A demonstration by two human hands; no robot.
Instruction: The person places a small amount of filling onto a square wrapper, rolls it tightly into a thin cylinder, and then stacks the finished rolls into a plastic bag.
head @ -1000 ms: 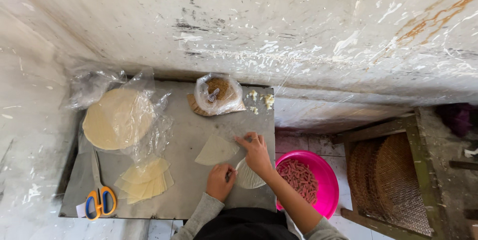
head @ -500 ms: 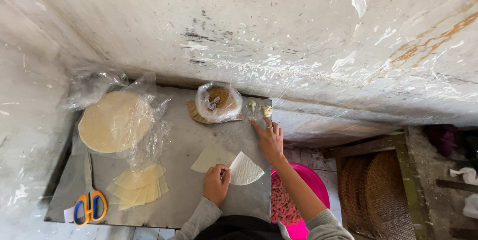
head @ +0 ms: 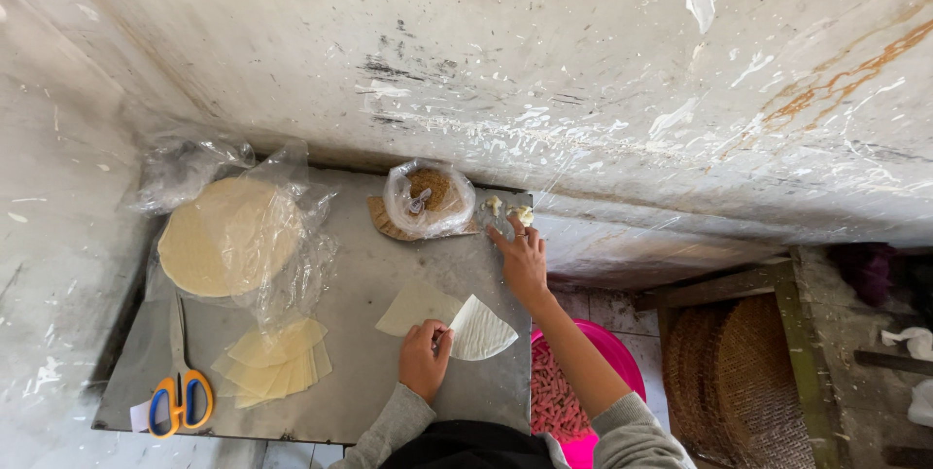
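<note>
I see my left hand [head: 424,359] pinching the folded dough wrapper [head: 480,330] at the near side of the counter [head: 389,265]. My right hand [head: 522,255] is spread, fingertips reaching the small dough lumps [head: 521,214] at the far right edge, beside the bagged filling [head: 429,199].

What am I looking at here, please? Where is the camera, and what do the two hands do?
The camera sits on a person's head and looks down at a grey metal table beside a stained wall. The left hand presses a pale folded dough wrapper. The right hand reaches toward small whitish lumps at the far edge. Also there: a round stack of pale sheets in clear plastic, cut wedges, orange-handled scissors, a bagged brown filling, and a pink bowl below.
</note>
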